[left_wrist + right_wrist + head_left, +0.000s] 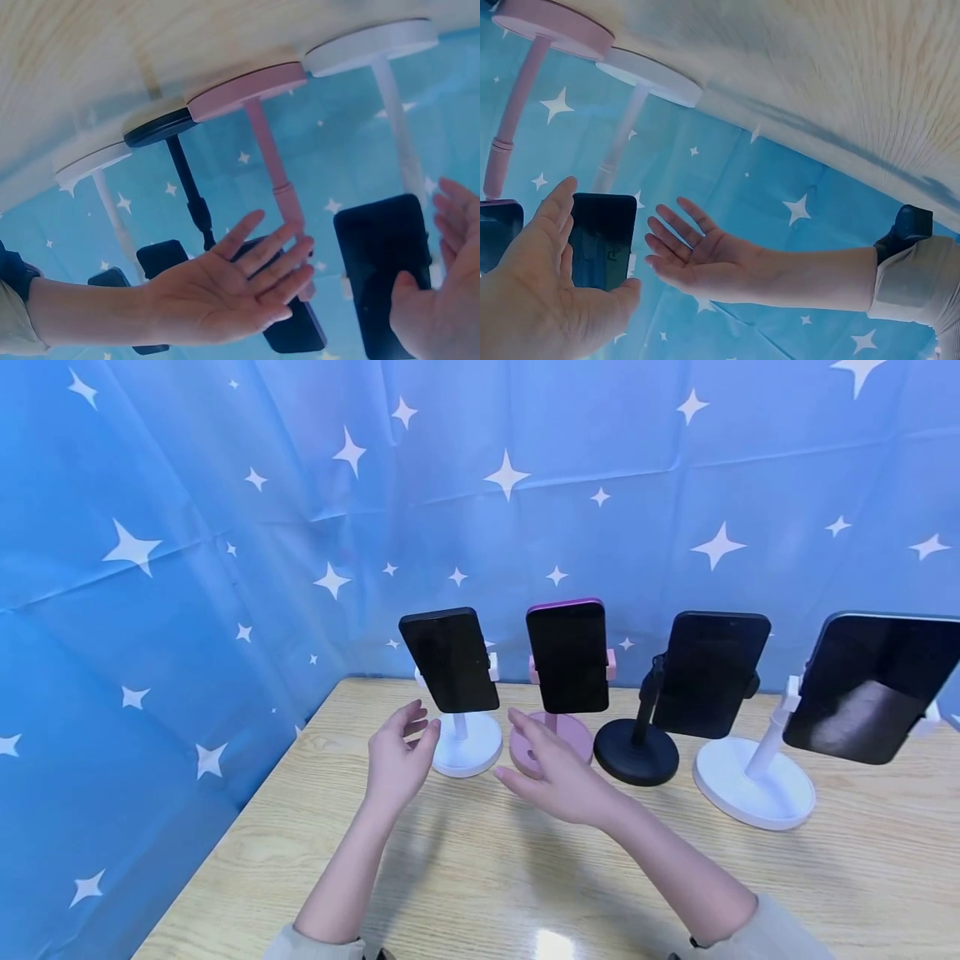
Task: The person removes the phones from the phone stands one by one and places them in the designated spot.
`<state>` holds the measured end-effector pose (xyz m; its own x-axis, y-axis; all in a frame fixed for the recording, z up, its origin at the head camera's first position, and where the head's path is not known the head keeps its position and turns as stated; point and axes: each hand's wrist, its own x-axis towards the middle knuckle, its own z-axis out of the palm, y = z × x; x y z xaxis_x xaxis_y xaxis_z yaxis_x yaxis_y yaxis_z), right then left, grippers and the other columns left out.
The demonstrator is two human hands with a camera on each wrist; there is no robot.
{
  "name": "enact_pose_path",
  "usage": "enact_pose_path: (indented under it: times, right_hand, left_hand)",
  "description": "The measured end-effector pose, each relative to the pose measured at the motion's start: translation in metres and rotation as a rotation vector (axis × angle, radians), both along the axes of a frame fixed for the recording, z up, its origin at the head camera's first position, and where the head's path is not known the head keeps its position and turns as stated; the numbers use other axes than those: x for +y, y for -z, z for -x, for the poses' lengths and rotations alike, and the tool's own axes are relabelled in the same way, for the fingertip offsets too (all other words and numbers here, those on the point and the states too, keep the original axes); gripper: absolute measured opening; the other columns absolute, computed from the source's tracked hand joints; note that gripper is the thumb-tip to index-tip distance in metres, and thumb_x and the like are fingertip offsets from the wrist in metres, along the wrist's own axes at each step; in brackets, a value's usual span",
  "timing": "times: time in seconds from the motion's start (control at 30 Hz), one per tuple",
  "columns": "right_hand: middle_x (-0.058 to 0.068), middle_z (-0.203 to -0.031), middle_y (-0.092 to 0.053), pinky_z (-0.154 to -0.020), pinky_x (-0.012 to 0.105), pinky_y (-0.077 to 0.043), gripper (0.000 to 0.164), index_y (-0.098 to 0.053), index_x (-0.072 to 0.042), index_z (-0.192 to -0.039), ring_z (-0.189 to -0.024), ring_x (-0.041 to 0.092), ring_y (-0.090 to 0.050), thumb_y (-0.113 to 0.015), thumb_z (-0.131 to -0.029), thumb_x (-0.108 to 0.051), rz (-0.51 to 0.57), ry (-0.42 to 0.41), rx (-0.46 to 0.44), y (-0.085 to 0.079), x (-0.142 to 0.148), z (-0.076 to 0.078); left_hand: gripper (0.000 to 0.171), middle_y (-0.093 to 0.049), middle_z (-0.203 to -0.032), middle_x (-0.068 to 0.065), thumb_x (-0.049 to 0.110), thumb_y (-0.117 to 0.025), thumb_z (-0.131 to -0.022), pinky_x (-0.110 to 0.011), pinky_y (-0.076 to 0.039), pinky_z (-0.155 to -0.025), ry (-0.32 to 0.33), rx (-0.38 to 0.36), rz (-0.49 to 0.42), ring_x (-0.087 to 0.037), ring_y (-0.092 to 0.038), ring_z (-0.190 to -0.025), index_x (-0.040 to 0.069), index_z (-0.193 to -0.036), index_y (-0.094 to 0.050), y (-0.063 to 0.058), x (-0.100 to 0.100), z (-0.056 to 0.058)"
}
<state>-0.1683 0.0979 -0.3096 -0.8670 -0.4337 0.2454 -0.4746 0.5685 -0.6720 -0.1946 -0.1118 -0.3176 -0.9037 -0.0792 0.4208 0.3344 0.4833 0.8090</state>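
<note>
Both hands hover in front of the leftmost phone, palms toward each other, holding nothing. My left hand [400, 758] is left of the white stand [467, 747] that carries this black phone [452, 662]. To the right, my right hand [558, 770] reaches in front of the pink stand [577, 735], which bears a phone with a magenta edge [567, 656]. In the left wrist view the right hand [225, 292] shows with fingers spread. The right wrist view shows the left hand [705, 259] with its fingers loosely bent. Neither hand visibly touches a phone.
Further right stand a black stand [637, 753] with a black phone [712, 672] and a larger white stand [753, 785] with another phone [873, 685]. All rest on a wooden table [300, 860]. A blue curtain with white stars [247, 560] hangs behind and at left.
</note>
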Motion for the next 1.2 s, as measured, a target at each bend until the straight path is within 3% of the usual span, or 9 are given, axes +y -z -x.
enact_pose_path:
  times: [0.13,0.5,0.83,1.07,1.2]
  right_hand:
    - [0.020,-0.143,-0.032,-0.094,0.046,-0.042,0.071,-0.020,0.002,-0.142,-0.122,0.036,-0.044,-0.059,-0.089,-0.025,0.028,0.036,-0.009,-0.004,-0.007,0.003]
    - [0.019,-0.145,-0.029,-0.100,0.042,-0.036,0.071,-0.017,0.002,-0.143,-0.132,0.029,-0.033,-0.057,-0.090,-0.022,0.167,0.098,0.043,-0.019,-0.020,0.014]
    - [0.017,-0.145,-0.029,-0.100,0.040,-0.035,0.064,-0.017,-0.001,-0.144,-0.133,0.024,-0.032,-0.050,-0.093,-0.020,0.293,0.148,0.023,-0.028,-0.033,0.027]
    - [0.013,-0.150,-0.019,-0.100,0.039,-0.036,0.057,-0.014,-0.003,-0.145,-0.130,0.025,-0.035,-0.040,-0.096,-0.016,0.283,0.169,0.026,-0.032,-0.043,0.034]
    - [0.011,-0.151,-0.017,-0.101,0.037,-0.035,0.054,-0.012,-0.005,-0.146,-0.133,0.022,-0.030,-0.035,-0.098,-0.012,0.240,0.199,0.021,-0.032,-0.047,0.038]
  left_hand:
    - [0.042,-0.058,-0.119,-0.020,0.012,-0.057,-0.088,-0.042,-0.050,-0.083,-0.016,0.000,-0.030,-0.030,-0.060,-0.104,-0.006,-0.125,-0.050,-0.003,0.000,0.004]
    - [0.047,-0.052,-0.127,-0.018,0.010,-0.056,-0.088,-0.042,-0.047,-0.088,-0.004,-0.001,-0.119,-0.029,-0.055,-0.111,-0.003,-0.131,-0.044,-0.014,0.001,0.018]
    - [0.057,-0.042,-0.137,-0.014,0.012,-0.053,-0.090,-0.043,-0.043,-0.095,0.045,-0.079,-0.134,-0.029,-0.050,-0.117,0.004,-0.141,-0.030,-0.021,-0.001,0.027]
    - [0.057,-0.036,-0.142,-0.015,0.003,-0.043,-0.091,-0.042,-0.042,-0.096,0.093,-0.112,-0.151,-0.030,-0.045,-0.122,0.006,-0.144,-0.024,-0.023,-0.004,0.034]
    - [0.052,-0.037,-0.140,-0.015,0.000,-0.039,-0.092,-0.041,-0.045,-0.092,0.140,-0.097,-0.177,-0.029,-0.046,-0.121,0.004,-0.142,-0.028,-0.024,-0.004,0.037]
